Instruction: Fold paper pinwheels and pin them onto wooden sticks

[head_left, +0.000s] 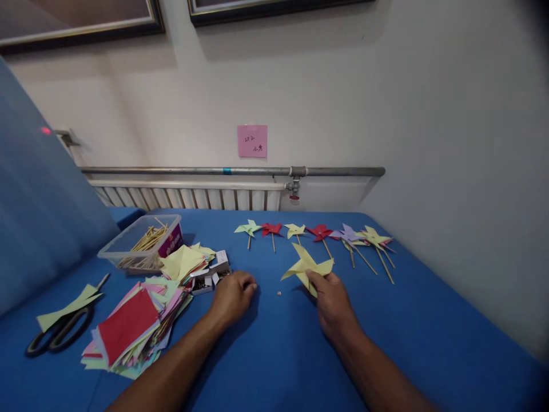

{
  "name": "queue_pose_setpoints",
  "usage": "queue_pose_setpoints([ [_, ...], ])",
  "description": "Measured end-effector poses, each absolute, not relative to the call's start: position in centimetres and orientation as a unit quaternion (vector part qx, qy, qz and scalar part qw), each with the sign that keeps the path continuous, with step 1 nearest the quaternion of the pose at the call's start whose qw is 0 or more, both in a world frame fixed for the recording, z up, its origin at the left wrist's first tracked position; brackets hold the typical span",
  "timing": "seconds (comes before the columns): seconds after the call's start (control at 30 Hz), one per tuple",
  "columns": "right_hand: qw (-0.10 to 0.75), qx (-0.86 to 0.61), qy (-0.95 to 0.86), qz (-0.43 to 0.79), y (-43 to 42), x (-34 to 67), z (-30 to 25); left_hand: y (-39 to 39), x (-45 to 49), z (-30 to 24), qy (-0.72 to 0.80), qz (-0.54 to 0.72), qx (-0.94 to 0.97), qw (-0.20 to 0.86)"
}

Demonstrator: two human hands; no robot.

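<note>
My right hand (333, 297) pinches a pale yellow paper pinwheel (305, 264) between thumb and fingers, above the blue table. No stick shows on this pinwheel. My left hand (235, 294) is closed, its fingers curled together beside the small open boxes (205, 281) of metal fasteners. Whether anything is inside those fingers, I cannot tell. On the table between the two hands lies a tiny pale object (279, 293). Behind the right hand, several finished pinwheels on sticks lie in a row, among them a red pinwheel (319, 232) and a purple pinwheel (348, 234).
At the left stands a clear plastic box (124, 246) of wooden sticks. In front of it are stacked coloured paper sheets (128, 323) and folded yellow papers (182, 262). Scissors (71, 332) lie at far left under yellow paper strips. A radiator (193, 197) lines the wall behind.
</note>
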State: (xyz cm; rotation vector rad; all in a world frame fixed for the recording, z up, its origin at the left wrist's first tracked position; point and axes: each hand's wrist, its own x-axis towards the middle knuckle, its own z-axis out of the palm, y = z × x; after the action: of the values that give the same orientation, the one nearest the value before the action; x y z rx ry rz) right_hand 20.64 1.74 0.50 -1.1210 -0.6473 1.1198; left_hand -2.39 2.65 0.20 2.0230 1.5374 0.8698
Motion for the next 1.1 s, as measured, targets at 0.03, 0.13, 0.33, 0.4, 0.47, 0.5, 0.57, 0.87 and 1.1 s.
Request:
queue_pose_setpoints([
  [0.03,0.655,-0.493,-0.285,0.496,1.8,20.7,0.5,2.4,-2.0,-0.1,0.543,0.295,0.76,0.203],
  [0.13,0.647,-0.499,-0.291,0.498,1.7,20.2,0.2,1.7,-0.4,-0.6,0.51,0.26,0.805,0.156],
  [0.33,0.629,-0.482,-0.317,0.522,1.3,19.0,0.0,1.2,2.4,-0.5,0.515,0.209,0.822,0.122],
  [0.4,0.628,-0.481,-0.317,0.522,1.3,19.0,0.0,1.4,2.7,-0.4,0.519,0.195,0.824,0.117],
  [0.47,0.627,-0.477,-0.321,0.525,1.3,19.1,-0.1,1.6,2.9,-0.2,0.524,0.186,0.823,0.12],
  [0.5,0.626,-0.475,-0.323,0.527,1.3,19.2,-0.1,1.7,2.9,0.0,0.528,0.177,0.821,0.123],
  [0.57,0.627,-0.471,-0.329,0.526,1.3,19.2,-0.1,2.0,3.2,0.2,0.542,0.155,0.816,0.129],
  [0.87,0.609,-0.479,-0.343,0.532,1.1,18.9,-0.6,2.1,2.5,0.6,0.55,0.133,0.817,0.109],
  [1.1,0.595,-0.481,-0.367,0.53,1.2,18.4,-2.1,2.0,0.1,0.8,0.55,0.1,0.826,0.077],
])
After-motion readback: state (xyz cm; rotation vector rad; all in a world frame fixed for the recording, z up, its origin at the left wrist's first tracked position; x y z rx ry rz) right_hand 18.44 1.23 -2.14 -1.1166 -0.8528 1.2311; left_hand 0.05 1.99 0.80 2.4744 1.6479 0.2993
